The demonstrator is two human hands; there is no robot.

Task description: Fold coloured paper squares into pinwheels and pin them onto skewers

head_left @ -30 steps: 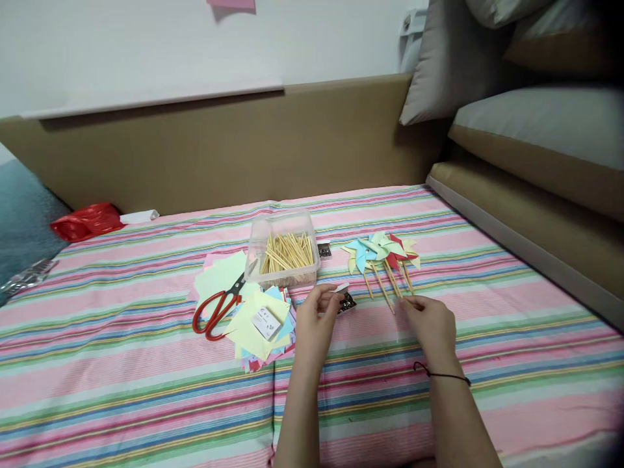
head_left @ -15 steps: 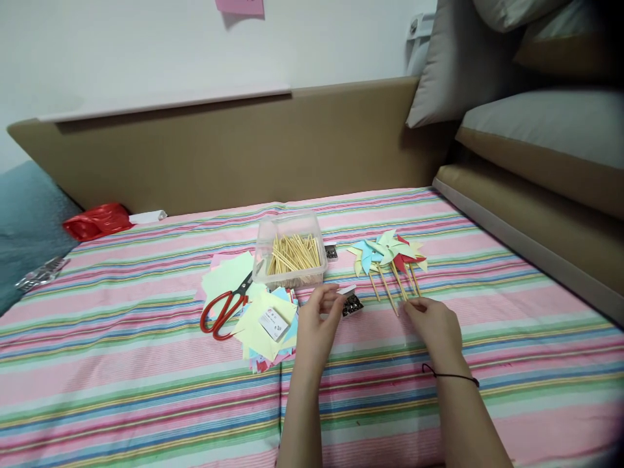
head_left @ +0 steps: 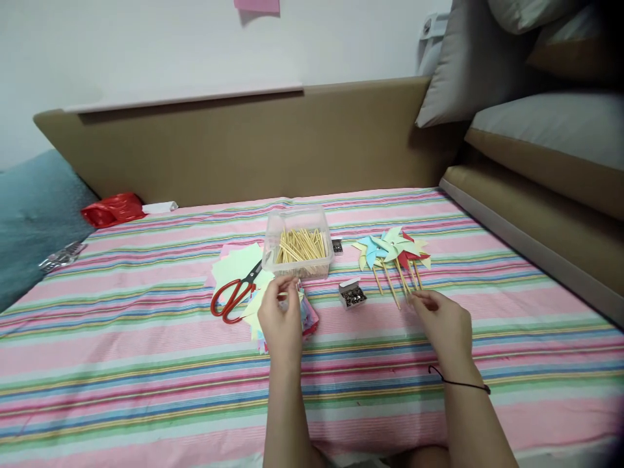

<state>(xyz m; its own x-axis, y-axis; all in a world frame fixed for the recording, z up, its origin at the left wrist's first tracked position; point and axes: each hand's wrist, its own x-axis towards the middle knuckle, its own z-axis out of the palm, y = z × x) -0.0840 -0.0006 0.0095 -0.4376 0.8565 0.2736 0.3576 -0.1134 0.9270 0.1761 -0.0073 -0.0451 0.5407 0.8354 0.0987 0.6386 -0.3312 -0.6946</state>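
Note:
My left hand [head_left: 283, 318] is over the stack of coloured paper squares [head_left: 309, 318], its fingers loosely curled with a gap at the thumb. It hides much of the stack, and I see nothing held in it. My right hand [head_left: 446, 322] pinches at the lower end of a stick of the paper pinwheels [head_left: 392, 246], which lie in a bunch with their sticks toward me. Between the hands stands an open small box of metal tacks [head_left: 353, 297]. Red-handled scissors [head_left: 233, 298] rest on larger paper sheets [head_left: 234, 268] left of my left hand.
A clear plastic box [head_left: 322, 257] of wooden sticks [head_left: 302, 246] stands behind the paper stack, with a second small box [head_left: 337, 246] beside it. A red plastic bag [head_left: 114, 209] lies at the far left. Cushions [head_left: 546, 136] line the right side. A striped cloth [head_left: 160, 377] covers the surface.
My left hand has moved left from the tack box to the paper stack, covering the white card. My right hand stays by the pinwheel sticks. The view has shifted slightly.

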